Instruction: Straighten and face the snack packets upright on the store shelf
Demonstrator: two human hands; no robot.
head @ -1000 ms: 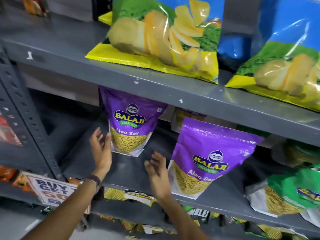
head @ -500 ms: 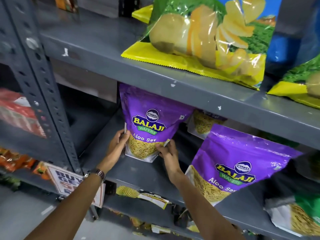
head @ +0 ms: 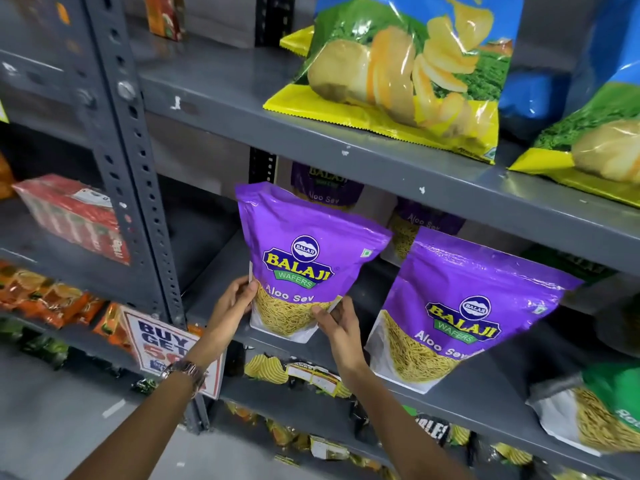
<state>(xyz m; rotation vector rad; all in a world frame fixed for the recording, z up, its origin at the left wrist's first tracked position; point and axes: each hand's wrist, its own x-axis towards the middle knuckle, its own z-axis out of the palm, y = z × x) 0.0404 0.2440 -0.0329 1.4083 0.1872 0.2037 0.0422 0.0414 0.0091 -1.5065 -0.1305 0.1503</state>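
Note:
A purple Aloo Sev pouch (head: 304, 251) stands upright at the front of the middle grey shelf (head: 485, 400), its label facing me. My left hand (head: 235, 303) grips its lower left edge and my right hand (head: 337, 318) grips its lower right corner. A second purple Aloo Sev pouch (head: 464, 306) leans tilted to the right of it, untouched. More purple pouches (head: 323, 188) stand in shadow behind both.
Big yellow chip bags (head: 401, 74) lie on the upper shelf (head: 242, 109). A green sev pouch (head: 602, 407) sits at the far right. A perforated grey upright (head: 135, 161) borders the left, with a "BUY GET" sign (head: 159, 341) below and red packs (head: 72, 216) beyond.
My hands went from open in front of the shelf to gripping the left purple pouch at both lower sides. The pouch has come forward and stands higher at the shelf's front.

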